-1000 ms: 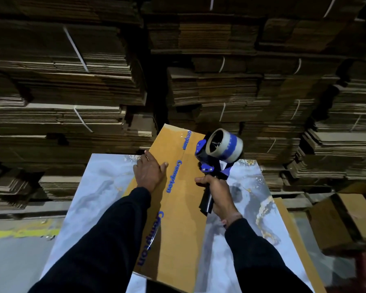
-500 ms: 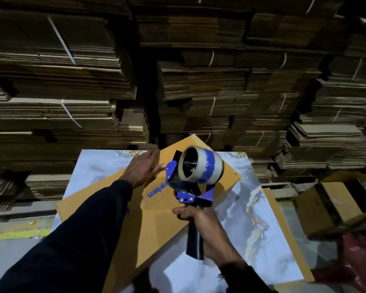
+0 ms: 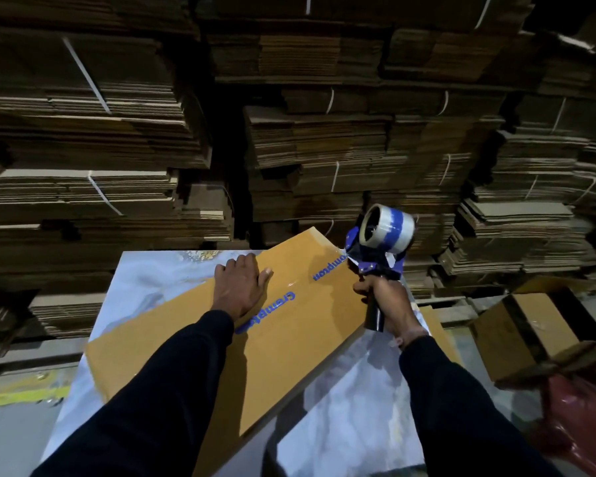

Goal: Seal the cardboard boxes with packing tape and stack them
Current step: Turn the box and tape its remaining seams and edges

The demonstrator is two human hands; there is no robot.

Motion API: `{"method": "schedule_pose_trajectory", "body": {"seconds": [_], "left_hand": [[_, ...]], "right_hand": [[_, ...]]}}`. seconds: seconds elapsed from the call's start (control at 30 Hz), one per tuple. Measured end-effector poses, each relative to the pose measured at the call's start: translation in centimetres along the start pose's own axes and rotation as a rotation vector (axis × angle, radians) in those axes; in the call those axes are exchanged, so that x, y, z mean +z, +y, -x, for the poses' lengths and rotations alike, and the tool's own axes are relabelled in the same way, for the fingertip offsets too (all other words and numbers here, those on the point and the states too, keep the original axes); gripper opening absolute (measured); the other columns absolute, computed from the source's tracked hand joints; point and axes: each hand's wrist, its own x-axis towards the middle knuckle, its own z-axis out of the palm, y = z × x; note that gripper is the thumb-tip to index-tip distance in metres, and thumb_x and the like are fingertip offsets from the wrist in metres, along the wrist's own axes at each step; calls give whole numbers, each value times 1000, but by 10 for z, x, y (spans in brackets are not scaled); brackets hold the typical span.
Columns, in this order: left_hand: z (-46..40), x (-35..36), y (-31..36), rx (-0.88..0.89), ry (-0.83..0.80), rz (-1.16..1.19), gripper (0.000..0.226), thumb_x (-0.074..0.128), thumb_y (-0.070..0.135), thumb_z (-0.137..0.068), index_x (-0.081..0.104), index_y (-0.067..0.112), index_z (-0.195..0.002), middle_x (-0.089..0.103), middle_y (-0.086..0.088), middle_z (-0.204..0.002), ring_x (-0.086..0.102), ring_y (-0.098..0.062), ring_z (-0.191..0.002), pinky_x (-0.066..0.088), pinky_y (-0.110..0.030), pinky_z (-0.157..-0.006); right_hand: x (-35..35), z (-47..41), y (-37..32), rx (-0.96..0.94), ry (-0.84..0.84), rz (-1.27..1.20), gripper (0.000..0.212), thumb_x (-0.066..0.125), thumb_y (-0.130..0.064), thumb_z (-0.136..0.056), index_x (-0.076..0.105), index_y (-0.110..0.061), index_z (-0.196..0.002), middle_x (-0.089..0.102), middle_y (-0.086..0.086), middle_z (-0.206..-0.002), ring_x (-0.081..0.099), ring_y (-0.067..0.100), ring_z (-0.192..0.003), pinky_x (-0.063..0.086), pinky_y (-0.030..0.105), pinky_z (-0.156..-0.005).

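Flattened cardboard box (image 3: 276,325) lying slantwise on the marble-patterned table (image 3: 351,401), left hand (image 3: 239,285) pressed flat on it, fingers straight and spread. Right hand (image 3: 387,301) wrapped round the handle of the tape dispenser (image 3: 381,241), roll uppermost, at the box's far right corner. Bundled cardboard stacks (image 3: 324,149) behind.

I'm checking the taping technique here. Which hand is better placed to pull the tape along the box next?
The right hand: it already grips the tape dispenser at the flat box's far edge. The left hand lies flat on the box, steadying it.
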Motion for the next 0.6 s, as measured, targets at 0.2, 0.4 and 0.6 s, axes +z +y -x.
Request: {"method": "schedule_pose_trajectory", "body": {"seconds": [0.2, 0.4, 0.6], "left_hand": [[-6, 3, -8, 124, 2, 45, 53, 30, 60, -107, 52, 16, -126, 63, -8, -114, 58, -31, -102, 41, -45, -85], [2, -3, -12, 279, -14, 108, 51, 36, 61, -106, 51, 20, -132, 66, -3, -121, 60, -28, -106, 39, -43, -86], [11, -4, 0, 225, -29, 164, 50, 40, 62, -104, 53, 22, -131, 67, -2, -116, 62, -27, -106, 39, -43, -88]], "right_hand": [[-3, 12, 4, -22, 15, 84, 24, 78, -12, -67, 79, -12, -91, 80, 2, -89, 75, 25, -91, 62, 49, -85], [-30, 67, 35, 43, -119, 119, 29, 76, -13, -64, 78, -4, -92, 78, 17, -92, 70, 28, -81, 51, 39, -70], [-62, 73, 6, 134, -300, 26, 49, 79, -15, -46, 73, 10, -88, 69, 22, -86, 67, 32, -71, 53, 34, -67]]}}
